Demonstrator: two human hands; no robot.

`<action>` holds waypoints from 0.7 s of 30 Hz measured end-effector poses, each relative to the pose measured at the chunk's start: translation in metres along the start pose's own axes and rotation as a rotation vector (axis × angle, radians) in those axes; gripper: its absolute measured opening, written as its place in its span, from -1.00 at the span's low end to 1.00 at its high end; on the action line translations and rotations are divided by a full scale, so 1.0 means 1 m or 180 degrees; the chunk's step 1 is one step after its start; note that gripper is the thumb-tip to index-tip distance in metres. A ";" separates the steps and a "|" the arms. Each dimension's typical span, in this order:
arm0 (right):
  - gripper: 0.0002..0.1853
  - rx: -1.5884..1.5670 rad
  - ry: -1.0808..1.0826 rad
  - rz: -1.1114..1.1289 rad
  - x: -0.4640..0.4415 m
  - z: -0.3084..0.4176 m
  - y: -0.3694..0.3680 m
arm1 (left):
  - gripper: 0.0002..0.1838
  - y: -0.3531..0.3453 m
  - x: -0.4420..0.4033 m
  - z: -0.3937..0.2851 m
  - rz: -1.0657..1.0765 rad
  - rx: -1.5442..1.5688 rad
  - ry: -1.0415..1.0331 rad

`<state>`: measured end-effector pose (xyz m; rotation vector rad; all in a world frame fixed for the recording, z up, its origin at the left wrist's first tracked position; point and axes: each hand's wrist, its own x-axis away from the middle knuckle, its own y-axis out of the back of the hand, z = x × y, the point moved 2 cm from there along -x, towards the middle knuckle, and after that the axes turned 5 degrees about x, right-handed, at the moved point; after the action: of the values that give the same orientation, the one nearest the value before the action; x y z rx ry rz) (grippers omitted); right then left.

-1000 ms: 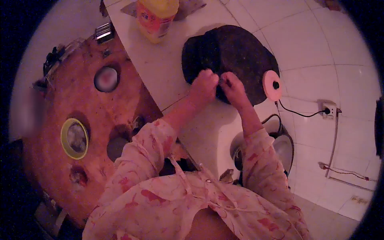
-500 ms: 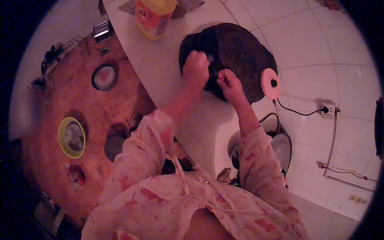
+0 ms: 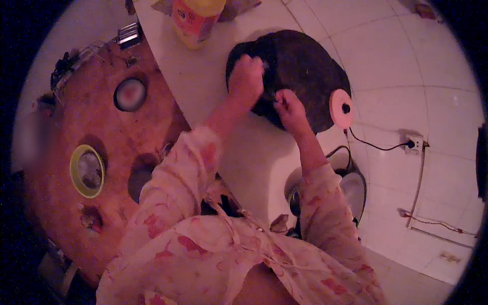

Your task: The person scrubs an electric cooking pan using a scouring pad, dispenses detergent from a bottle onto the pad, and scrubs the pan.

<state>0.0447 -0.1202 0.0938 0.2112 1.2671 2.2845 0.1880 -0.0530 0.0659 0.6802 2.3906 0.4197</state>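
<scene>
- One dark, rounded object lies on the worktop, a pink disc at its right edge in my head view.
- Left hand: curled over its left part; I cannot tell what it grasps.
- Right hand: fingers bent near its front edge, grip unclear to me.

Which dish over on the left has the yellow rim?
The yellow-rimmed dish is the one lower in the picture, with pale stuff inside. The other dish, higher up, has a dark rim around a pale, blurred middle with a red patch.
</scene>
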 end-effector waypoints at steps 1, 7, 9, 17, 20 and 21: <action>-0.86 -0.0008 0.0042 -0.0023 -0.005 0.002 0.002 | -0.96 0.001 0.014 -0.006 0.0250 -0.0083 -0.0336; -0.85 0.0003 0.0071 0.0047 0.000 0.005 0.002 | -0.99 0.004 0.008 -0.010 -0.0574 0.0212 -0.0522; -0.87 -0.0018 0.0096 -0.0004 0.001 0.004 0.001 | -1.00 0.005 0.009 -0.013 -0.0223 0.0117 -0.0532; -0.88 -0.0015 0.0085 -0.0006 0.003 0.002 -0.002 | -0.96 0.009 0.038 -0.025 0.0357 0.0114 -0.0840; -0.89 -0.0025 0.0103 -0.0085 0.000 0.003 -0.006 | -0.94 0.008 0.025 -0.024 -0.0229 0.0059 -0.0133; -0.90 -0.0004 0.0137 -0.0174 0.003 0.003 -0.005 | -0.94 0.006 0.030 -0.026 -0.0209 0.0067 -0.0136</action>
<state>0.0457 -0.1142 0.0912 0.1261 1.2771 2.2544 0.1535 -0.0346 0.0746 0.6122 2.3728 0.3493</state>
